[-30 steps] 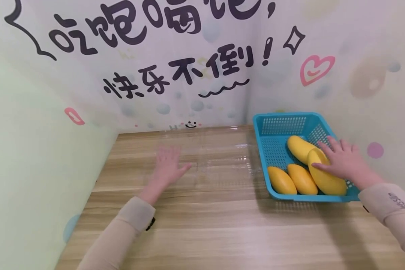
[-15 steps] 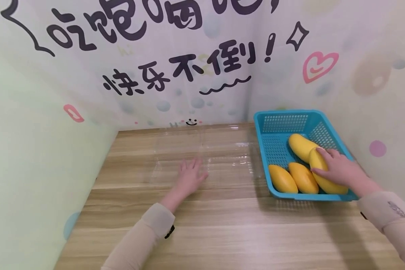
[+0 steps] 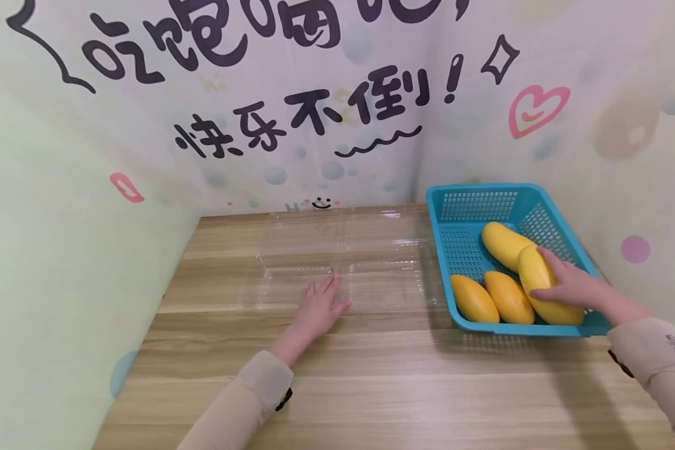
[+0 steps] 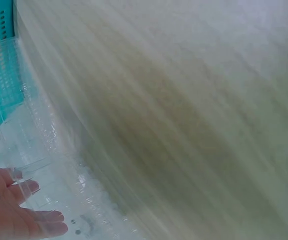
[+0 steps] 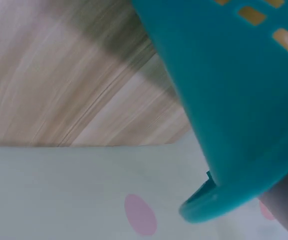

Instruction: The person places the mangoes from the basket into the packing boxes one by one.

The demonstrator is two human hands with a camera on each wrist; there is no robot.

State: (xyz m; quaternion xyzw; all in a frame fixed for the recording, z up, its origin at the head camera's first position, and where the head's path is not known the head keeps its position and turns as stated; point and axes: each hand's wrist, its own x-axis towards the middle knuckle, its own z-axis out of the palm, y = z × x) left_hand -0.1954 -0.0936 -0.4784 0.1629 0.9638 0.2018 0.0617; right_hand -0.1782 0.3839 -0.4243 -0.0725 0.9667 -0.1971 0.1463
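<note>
In the head view my right hand [image 3: 576,284] grips a large yellow mango [image 3: 551,294] at the right side of a blue basket [image 3: 447,300]. Thumb and fingers lie on either side of the fruit. Other mangoes share the basket: a long yellow one [image 3: 503,245] behind, and two smaller orange-yellow ones [image 3: 474,299] along the front wall. My left hand [image 3: 317,309], fingers extended, is at the front edge of a clear plastic clamshell box [image 3: 382,284] spread open on the table. The left wrist view puts those fingers [image 4: 26,190] against the clear plastic. The right wrist view hides the right hand.
The wood-grain table [image 3: 360,381] meets a printed wall [image 3: 259,181] behind the box. The basket stands close to the right wall [image 3: 624,206]. In the right wrist view the basket's outer wall [image 5: 223,90] fills much of the frame.
My left hand has moved right and nearer to me, to the box's front edge. The right hand, spread over the large mango a second ago, now grips it.
</note>
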